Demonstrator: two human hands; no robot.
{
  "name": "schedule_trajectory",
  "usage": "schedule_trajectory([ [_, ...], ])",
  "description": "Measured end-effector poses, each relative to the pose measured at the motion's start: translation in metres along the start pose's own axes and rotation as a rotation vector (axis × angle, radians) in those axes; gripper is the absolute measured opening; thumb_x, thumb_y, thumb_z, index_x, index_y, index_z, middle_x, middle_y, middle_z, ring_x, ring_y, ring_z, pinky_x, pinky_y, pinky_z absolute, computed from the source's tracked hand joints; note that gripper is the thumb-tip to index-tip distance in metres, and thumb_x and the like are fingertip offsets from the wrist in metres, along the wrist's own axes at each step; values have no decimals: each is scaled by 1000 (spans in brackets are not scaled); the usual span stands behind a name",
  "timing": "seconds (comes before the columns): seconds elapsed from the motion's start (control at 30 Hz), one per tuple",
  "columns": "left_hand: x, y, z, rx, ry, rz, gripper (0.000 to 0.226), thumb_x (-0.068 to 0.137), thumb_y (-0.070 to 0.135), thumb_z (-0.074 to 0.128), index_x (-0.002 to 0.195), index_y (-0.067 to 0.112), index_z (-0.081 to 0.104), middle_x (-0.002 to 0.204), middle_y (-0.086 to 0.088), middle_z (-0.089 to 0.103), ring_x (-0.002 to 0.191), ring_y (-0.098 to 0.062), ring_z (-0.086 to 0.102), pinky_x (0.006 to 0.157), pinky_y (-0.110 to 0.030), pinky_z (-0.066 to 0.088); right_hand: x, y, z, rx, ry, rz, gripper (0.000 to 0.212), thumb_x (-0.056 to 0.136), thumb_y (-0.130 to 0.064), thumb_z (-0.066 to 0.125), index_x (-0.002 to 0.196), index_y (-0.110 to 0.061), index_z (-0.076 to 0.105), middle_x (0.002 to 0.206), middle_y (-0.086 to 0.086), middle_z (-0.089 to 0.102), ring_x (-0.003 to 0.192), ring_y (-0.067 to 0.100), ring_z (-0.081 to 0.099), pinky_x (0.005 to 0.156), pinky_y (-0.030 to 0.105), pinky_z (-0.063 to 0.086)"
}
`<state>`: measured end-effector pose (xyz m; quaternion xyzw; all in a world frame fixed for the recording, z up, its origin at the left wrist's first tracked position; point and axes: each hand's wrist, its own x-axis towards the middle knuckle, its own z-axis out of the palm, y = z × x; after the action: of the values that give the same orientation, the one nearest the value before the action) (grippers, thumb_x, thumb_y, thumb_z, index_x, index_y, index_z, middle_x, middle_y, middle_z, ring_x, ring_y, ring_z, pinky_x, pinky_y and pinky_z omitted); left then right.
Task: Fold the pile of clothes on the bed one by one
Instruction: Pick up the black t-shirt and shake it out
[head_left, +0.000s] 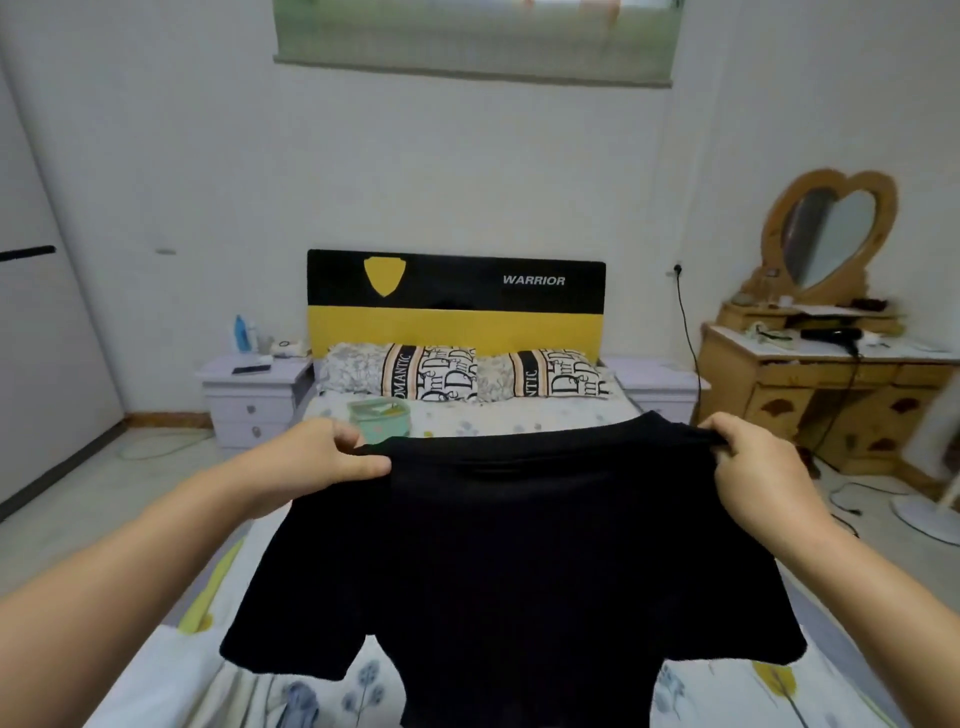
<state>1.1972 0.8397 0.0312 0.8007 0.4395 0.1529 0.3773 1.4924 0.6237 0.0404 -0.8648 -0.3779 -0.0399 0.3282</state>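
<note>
A black T-shirt hangs spread out in the air above the bed, held up by its shoulders. My left hand pinches the left shoulder with thumb and fingers. My right hand grips the right shoulder the same way. Both short sleeves droop at the sides and the hem runs out of the bottom of the view. The shirt hides most of the flowered bedsheet and whatever lies under it; a pale garment edge shows at the lower left.
Two patterned pillows lie against a black and yellow headboard. A small green bag sits on the bed. White nightstands flank the bed. A wooden dresser with a heart mirror and a fan base stand at the right.
</note>
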Motion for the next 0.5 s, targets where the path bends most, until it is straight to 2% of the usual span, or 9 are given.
schedule_trajectory([
  [0.1, -7, -6, 4, -138, -189, -11, 14, 87, 14, 63, 78, 7, 70, 72, 4, 70, 66, -7, 66, 59, -12, 46, -9, 23, 5, -55, -17, -5, 19, 93, -6, 44, 90, -13, 62, 90, 12, 65, 85, 30, 55, 67, 34, 40],
  [0.17, -14, -8, 9, -213, -232, 14, 14, 89, 2, 56, 81, 2, 66, 77, -2, 71, 72, -11, 67, 63, -15, 48, -18, 36, 3, -81, -24, -24, 18, 93, -8, 48, 85, -16, 61, 87, 11, 65, 87, 31, 55, 66, 33, 35],
  [0.27, -26, -8, 23, -57, -21, 87, 16, 92, -1, 50, 77, 2, 55, 71, -10, 59, 67, -19, 54, 61, -28, 40, -34, 45, -7, -58, -69, -63, 22, 93, -13, 52, 75, -25, 57, 75, 3, 62, 78, 24, 55, 60, 32, 35],
  [0.37, -37, -5, 36, 61, 169, 190, 15, 92, 1, 50, 79, 6, 54, 73, -17, 59, 64, -23, 51, 60, -35, 37, -46, 44, -24, -40, -102, -116, 30, 90, -16, 56, 64, -31, 53, 65, -9, 59, 67, 10, 52, 54, 28, 37],
  [0.43, -46, -3, 38, -8, 244, 234, 19, 91, 1, 52, 75, 11, 56, 64, -5, 62, 58, -14, 54, 57, -29, 40, -47, 43, -34, -37, -96, -148, 28, 87, -23, 57, 61, -34, 54, 61, -15, 58, 65, 6, 52, 51, 26, 36],
  [0.5, -52, 4, 35, -17, 314, 269, 23, 88, 3, 56, 70, 17, 59, 60, 7, 65, 51, -1, 55, 50, -14, 40, -43, 42, -45, -43, -71, -196, 16, 79, -39, 54, 65, -40, 59, 57, -16, 59, 64, 6, 55, 49, 27, 39],
])
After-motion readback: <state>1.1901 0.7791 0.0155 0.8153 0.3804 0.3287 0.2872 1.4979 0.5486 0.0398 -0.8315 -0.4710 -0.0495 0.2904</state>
